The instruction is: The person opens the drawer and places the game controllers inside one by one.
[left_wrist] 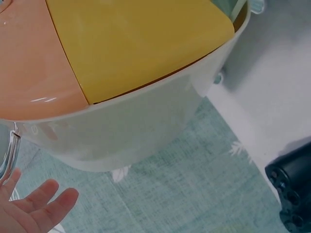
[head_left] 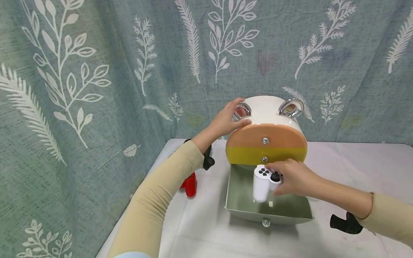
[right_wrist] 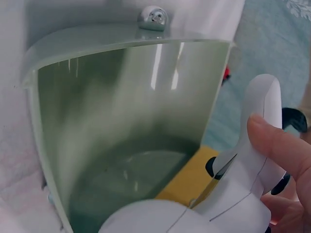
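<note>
A rounded cabinet [head_left: 264, 107] has a white body, orange and yellow fronts and shiny ring handles. My left hand [head_left: 229, 118] holds its left ring handle [head_left: 245, 107], thumb against the upper front edge. In the left wrist view, the other fingers [left_wrist: 53, 206] spread loosely beside the body. The green bottom drawer [head_left: 238, 190] is pulled out. Above it, my right hand [head_left: 295, 177] pinches a white game controller [head_left: 260, 188] by one side, its other handle pointing down. The right wrist view shows the thumb [right_wrist: 272, 141] across the controller.
A red game controller [head_left: 190, 184] lies left of the cabinet, partly behind the left sleeve. A dark object with round parts [left_wrist: 291, 194] sits beside the cabinet. A leaf-patterned curtain [head_left: 193, 71] hangs behind the white-covered table [head_left: 200, 222].
</note>
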Motion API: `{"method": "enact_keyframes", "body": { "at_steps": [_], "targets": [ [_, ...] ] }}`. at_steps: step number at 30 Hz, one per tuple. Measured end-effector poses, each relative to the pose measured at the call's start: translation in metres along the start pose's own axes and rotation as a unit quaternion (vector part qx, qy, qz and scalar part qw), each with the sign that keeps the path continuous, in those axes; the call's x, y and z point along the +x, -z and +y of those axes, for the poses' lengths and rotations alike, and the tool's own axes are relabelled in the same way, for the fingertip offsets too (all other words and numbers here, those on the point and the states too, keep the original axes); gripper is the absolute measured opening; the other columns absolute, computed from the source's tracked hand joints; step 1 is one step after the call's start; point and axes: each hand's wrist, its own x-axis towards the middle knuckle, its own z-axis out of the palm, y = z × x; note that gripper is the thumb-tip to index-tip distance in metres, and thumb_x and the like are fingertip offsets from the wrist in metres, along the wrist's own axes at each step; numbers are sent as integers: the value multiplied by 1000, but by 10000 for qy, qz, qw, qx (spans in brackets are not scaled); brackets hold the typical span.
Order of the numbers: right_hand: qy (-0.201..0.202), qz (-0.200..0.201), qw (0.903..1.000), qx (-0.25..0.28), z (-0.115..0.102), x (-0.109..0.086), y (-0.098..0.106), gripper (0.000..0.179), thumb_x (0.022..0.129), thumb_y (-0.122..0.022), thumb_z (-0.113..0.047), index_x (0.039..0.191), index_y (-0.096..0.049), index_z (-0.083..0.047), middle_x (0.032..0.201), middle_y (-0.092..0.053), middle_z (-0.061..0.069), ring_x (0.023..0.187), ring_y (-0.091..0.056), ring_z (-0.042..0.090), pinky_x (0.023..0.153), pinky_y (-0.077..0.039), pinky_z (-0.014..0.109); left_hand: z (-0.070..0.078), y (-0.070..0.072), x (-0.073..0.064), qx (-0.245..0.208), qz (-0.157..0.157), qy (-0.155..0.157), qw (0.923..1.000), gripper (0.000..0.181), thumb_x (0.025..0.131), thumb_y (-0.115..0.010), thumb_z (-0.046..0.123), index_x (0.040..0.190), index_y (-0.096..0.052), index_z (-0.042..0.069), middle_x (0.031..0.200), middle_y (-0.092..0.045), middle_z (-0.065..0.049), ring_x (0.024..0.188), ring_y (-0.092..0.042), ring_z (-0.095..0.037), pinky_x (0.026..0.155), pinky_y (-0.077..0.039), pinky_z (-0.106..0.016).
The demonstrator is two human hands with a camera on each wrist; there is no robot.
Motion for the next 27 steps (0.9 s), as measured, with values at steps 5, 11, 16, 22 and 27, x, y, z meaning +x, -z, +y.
{"method": "enact_keyframes", "body": {
  "at_steps": [5, 11, 16, 22, 27],
  "targets": [
    [-198, -484, 9984, 229, -5, 10, -6, 56, 49, -76, -28, 100, -58, -13, 82, -57, -10, 61, -45, 3, 51, -35, 20, -1, 0, 0, 27, 4, 16, 10000, 80, 65, -47, 64, 130, -15, 31, 124, -30, 0, 101, -42, -13, 80, -37, -37],
    [-424, -967, 9937, 373, -9, 26, -11, 60, 51, -76, -28, 105, -57, -9, 90, -59, -2, 67, -48, 8, 55, -37, 22, 0, 1, -1, 0, 2, 45, 10000, 79, 65, -48, 63, 130, -15, 32, 126, -29, 0, 103, -41, -14, 81, -37, -37],
    [-684, -1437, 9859, 515, -9, 37, -17, 63, 51, -76, -30, 108, -56, -9, 95, -59, -1, 74, -50, 10, 60, -39, 24, 1, 1, -2, 16, -23, 50, 10000, 78, 65, -47, 64, 130, -14, 34, 127, -28, 0, 104, -41, -14, 81, -37, -37],
    [-743, -1667, 9814, 595, -6, 46, -29, 60, 51, -76, -30, 104, -57, -11, 88, -57, -5, 70, -46, 9, 59, -38, 24, 1, 0, -3, 62, -37, 58, 10000, 78, 66, -46, 64, 130, -14, 34, 130, -25, 0, 105, -40, -15, 80, -38, -37],
    [-757, -1770, 9799, 517, -5, 51, -36, 58, 50, -77, -30, 101, -58, -11, 87, -58, -5, 69, -47, 9, 58, -38, 23, 1, 1, -2, 84, -34, 74, 9999, 78, 66, -46, 64, 130, -13, 35, 131, -25, 1, 107, -39, -14, 82, -37, -37]
  ]
}}
